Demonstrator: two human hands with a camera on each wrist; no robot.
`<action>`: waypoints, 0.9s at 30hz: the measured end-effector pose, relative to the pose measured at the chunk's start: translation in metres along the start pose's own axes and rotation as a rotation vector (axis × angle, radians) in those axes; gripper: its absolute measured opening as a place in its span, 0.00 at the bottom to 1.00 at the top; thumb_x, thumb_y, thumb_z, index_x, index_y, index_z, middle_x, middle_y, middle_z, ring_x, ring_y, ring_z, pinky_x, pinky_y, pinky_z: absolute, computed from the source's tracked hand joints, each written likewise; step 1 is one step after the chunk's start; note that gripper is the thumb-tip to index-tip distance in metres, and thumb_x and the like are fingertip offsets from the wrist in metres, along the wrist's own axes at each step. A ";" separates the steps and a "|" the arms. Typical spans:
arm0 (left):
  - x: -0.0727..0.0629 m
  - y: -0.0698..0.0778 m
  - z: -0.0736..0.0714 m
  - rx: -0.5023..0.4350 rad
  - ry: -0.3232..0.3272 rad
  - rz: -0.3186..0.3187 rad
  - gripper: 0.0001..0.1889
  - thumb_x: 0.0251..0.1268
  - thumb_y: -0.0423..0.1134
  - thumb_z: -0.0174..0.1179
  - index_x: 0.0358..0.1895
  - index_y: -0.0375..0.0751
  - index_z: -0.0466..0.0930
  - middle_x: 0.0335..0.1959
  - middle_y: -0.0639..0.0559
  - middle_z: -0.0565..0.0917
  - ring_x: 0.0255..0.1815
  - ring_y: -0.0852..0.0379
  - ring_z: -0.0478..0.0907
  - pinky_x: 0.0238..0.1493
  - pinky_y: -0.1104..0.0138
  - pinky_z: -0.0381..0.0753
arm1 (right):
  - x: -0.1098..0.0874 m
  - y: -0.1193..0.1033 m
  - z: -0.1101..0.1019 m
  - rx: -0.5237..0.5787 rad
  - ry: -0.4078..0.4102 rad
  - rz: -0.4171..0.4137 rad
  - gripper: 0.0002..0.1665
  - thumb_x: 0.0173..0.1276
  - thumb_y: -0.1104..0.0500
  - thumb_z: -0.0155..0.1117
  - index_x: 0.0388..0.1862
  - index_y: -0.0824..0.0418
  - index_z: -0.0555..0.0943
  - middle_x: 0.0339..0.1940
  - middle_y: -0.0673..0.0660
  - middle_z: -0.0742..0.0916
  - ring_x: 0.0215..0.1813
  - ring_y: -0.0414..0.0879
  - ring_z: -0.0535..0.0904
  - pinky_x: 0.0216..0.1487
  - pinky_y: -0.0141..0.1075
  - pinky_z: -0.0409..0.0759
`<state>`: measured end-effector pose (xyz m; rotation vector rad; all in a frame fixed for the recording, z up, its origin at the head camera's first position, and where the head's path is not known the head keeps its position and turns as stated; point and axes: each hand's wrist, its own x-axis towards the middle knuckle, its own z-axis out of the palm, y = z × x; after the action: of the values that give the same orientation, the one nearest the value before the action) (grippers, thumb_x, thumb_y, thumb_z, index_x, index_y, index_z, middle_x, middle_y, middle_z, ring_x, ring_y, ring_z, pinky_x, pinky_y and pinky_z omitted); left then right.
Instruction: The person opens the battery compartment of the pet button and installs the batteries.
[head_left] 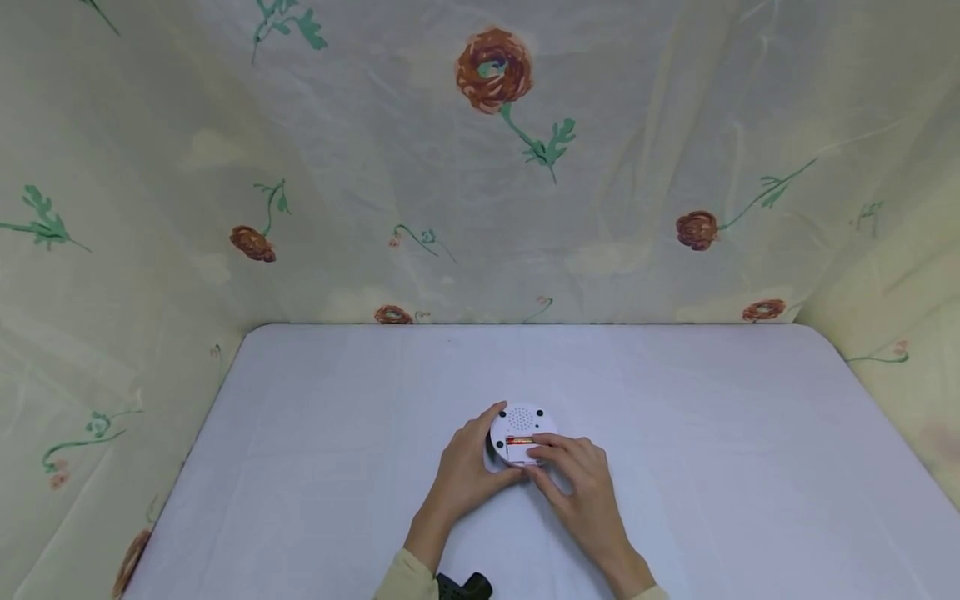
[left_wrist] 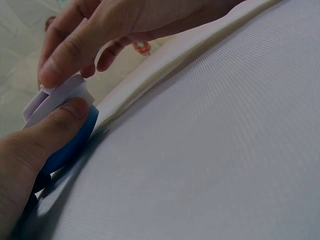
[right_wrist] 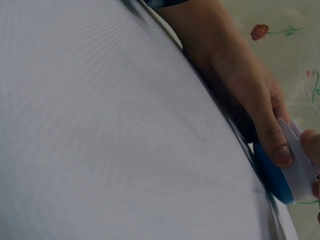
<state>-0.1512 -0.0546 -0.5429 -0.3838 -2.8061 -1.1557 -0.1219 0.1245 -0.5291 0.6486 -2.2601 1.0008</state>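
Note:
A round white device with a blue lower body sits upside down. Its white base [head_left: 521,419] shows speaker holes, dark feet and a battery compartment. My left hand [head_left: 468,467] grips its left rim, fingers on the far side and thumb on the near side. A red battery [head_left: 519,440] lies across the upper part of the compartment. My right hand [head_left: 576,475] has fingertips over the battery's right end and the compartment, thumb at the near rim; whether they pinch anything is hidden. In the left wrist view the right thumb [left_wrist: 62,62] touches the device's white edge [left_wrist: 55,100].
A white-covered table [head_left: 330,417] spreads around the hands. Pale flowered cloth [head_left: 600,167] hangs along its back and sides. Near the left sleeve [head_left: 408,577] a dark object [head_left: 468,586] shows at the bottom edge of the head view.

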 end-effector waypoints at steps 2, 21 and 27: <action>0.000 0.000 0.000 -0.005 0.008 0.011 0.48 0.43 0.61 0.71 0.71 0.57 0.59 0.61 0.50 0.77 0.58 0.50 0.75 0.52 0.52 0.76 | 0.000 0.000 0.000 0.011 0.004 0.000 0.17 0.50 0.61 0.74 0.41 0.53 0.84 0.46 0.51 0.86 0.44 0.40 0.75 0.47 0.35 0.62; 0.000 -0.002 -0.001 0.006 0.017 0.024 0.49 0.42 0.64 0.69 0.71 0.56 0.59 0.59 0.49 0.78 0.57 0.51 0.76 0.51 0.54 0.77 | 0.001 0.003 0.006 0.071 0.014 0.020 0.15 0.53 0.64 0.72 0.41 0.56 0.84 0.47 0.53 0.84 0.47 0.44 0.75 0.51 0.32 0.65; -0.001 0.000 0.000 0.000 0.002 0.012 0.49 0.43 0.63 0.70 0.71 0.56 0.59 0.61 0.49 0.76 0.58 0.51 0.75 0.52 0.53 0.76 | 0.001 0.002 0.005 0.063 0.004 0.047 0.14 0.54 0.64 0.72 0.41 0.56 0.84 0.46 0.52 0.83 0.49 0.43 0.74 0.56 0.25 0.66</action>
<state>-0.1508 -0.0549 -0.5433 -0.3991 -2.7984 -1.1527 -0.1256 0.1216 -0.5325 0.6224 -2.2577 1.0994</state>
